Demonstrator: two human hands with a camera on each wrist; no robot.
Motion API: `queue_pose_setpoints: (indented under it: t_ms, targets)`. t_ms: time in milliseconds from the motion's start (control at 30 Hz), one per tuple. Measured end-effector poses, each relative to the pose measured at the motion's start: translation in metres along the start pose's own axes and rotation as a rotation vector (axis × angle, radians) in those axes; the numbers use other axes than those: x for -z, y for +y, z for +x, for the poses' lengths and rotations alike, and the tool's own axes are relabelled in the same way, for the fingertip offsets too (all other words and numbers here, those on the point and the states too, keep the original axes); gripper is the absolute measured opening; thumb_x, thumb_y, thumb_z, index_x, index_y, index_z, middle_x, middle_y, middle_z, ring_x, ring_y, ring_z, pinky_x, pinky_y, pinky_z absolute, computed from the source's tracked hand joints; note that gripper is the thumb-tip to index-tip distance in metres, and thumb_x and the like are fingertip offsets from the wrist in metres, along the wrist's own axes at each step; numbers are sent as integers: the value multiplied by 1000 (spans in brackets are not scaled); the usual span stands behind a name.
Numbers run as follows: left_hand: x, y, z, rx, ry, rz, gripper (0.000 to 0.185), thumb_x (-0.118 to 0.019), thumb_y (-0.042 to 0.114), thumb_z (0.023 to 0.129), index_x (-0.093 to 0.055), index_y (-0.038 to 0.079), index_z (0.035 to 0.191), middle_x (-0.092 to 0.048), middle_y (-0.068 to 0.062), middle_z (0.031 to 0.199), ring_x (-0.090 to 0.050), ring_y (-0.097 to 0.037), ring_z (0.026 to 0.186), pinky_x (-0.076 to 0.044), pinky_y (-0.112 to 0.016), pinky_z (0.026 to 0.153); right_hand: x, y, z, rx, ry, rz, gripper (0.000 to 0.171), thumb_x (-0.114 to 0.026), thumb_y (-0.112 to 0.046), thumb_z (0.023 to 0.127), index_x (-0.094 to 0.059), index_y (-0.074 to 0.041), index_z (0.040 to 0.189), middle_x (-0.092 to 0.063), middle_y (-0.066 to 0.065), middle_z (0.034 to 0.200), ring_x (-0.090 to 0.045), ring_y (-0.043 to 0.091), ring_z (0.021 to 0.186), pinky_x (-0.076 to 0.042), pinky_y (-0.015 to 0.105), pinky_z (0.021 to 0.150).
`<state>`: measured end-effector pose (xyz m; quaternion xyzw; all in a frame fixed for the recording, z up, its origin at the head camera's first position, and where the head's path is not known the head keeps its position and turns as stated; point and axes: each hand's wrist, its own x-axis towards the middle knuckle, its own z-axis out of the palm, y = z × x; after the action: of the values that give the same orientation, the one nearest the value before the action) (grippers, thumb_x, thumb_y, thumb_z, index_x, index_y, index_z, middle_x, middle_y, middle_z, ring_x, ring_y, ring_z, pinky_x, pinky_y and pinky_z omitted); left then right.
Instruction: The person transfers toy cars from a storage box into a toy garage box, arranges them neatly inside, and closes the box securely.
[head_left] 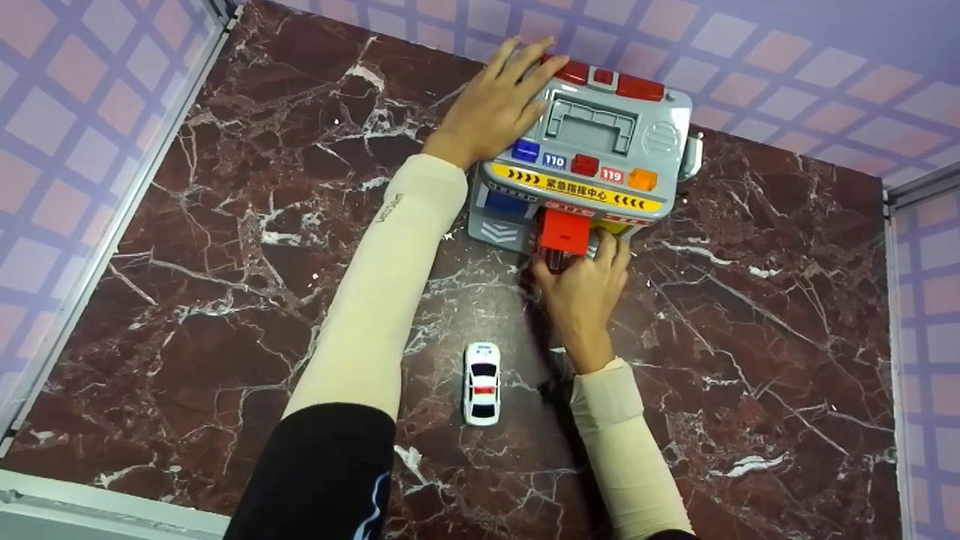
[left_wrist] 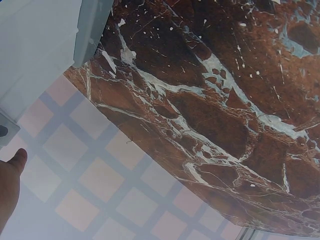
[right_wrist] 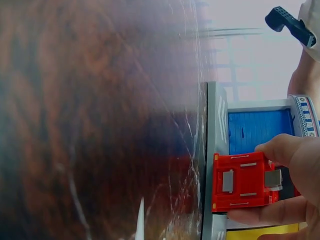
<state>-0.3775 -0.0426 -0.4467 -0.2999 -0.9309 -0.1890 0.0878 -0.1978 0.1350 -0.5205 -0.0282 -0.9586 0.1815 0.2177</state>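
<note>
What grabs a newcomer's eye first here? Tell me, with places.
The grey toy garage at the far edge of the dark red marble table stands out, the left hand resting flat on its roof. At its front the right hand pinches the red flap. A white toy police car sits between the forearms.

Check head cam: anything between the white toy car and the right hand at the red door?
Nothing. In the head view only bare marble tabletop separates the white toy car from the right hand, whose fingers grip the red door of the toy station.

A white toy police car (head_left: 481, 382) sits on the marble table (head_left: 225, 262).
</note>
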Motion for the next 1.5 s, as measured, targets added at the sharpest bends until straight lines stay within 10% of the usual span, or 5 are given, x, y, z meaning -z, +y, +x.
queue_pose_setpoints:
  t_ms: [767, 1100, 1500]
  targets:
    - [0, -2, -1, 34, -18, -3, 53, -20, 47, 99, -16, 29, 149, -9, 3, 157, -4, -26, 143, 1, -34, 117, -7, 7, 6, -15, -36, -143, 67, -63, -71, 67, -61, -4, 59, -60, 18, 71, -55, 39, 70, -37, 48, 58]
    - [-1, -2, -1, 26, -17, -1, 53, -20, 47, 99, -16, 29, 149, -10, 2, 157, -5, -27, 143, 1, -34, 116, -1, 15, 4, -64, -138, 35, 58, -61, -62, 77, -48, -17, 42, -51, 2, 43, -56, 32, 47, -38, 47, 49]
    - [0, 0, -1, 8, -5, 4, 53, -21, 46, 99, -17, 28, 149, -13, 0, 156, -6, -28, 143, 2, -33, 117, 8, 22, 3, -2, -203, 140, 34, -73, -44, 74, -68, -16, 56, -64, -1, 55, -61, 26, 57, -38, 43, 62]
